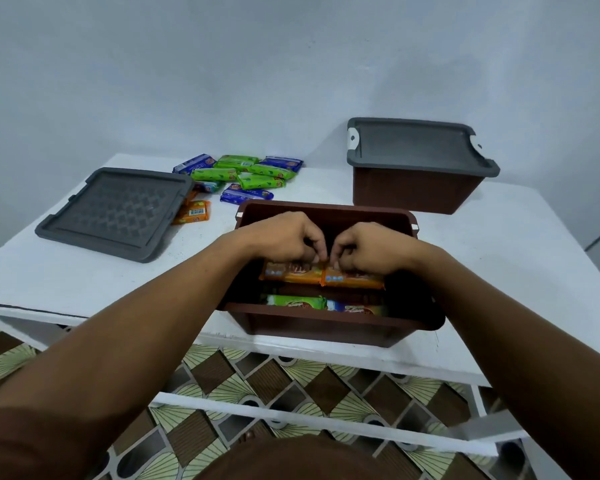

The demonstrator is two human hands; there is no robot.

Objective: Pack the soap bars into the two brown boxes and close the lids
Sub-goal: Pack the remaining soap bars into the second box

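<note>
An open brown box (326, 325) stands at the table's near edge. Inside it, my left hand (288, 239) pinches an orange soap bar (291, 271) and my right hand (368, 249) pinches a second orange soap bar (355, 279) beside it. Below them in the box lie a green bar (297, 301) and a blue bar (357, 309). The box's grey lid (118, 213) lies on the table to the left. A second brown box (416, 190) with its grey lid (416, 145) on stands at the back right.
A heap of loose green and blue soap bars (243, 174) lies at the back of the white table (499, 258). An orange bar (193, 212) rests next to the loose lid. A patterned floor (291, 382) shows under the table.
</note>
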